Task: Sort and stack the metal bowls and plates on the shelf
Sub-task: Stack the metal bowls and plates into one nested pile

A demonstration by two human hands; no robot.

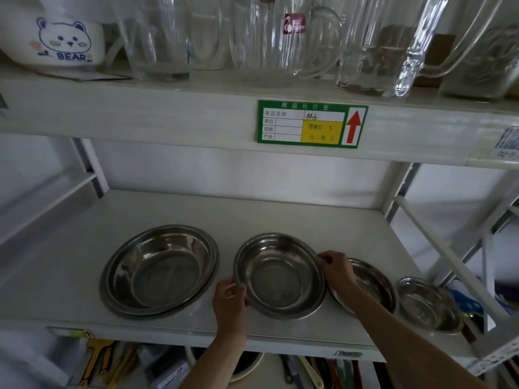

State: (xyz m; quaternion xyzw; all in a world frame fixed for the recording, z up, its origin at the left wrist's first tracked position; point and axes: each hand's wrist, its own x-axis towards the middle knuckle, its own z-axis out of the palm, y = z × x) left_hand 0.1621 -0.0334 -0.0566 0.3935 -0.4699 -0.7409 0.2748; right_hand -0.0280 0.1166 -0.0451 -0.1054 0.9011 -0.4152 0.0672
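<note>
Bare shelf (pixel 196 209) behind bowls; upper shelf (pixel 168 113) overhangs.

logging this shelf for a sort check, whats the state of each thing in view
large bowl stack: nested, resting on the shelf, untouched
middle bowl: gripped at both rims, partly over the next bowl
left hand: closed on the middle bowl's near-left rim
right hand: closed on its right rim
third bowl: on the shelf, partly covered
small bowl: on the shelf, free
glass jugs: upright, upper shelf
</note>
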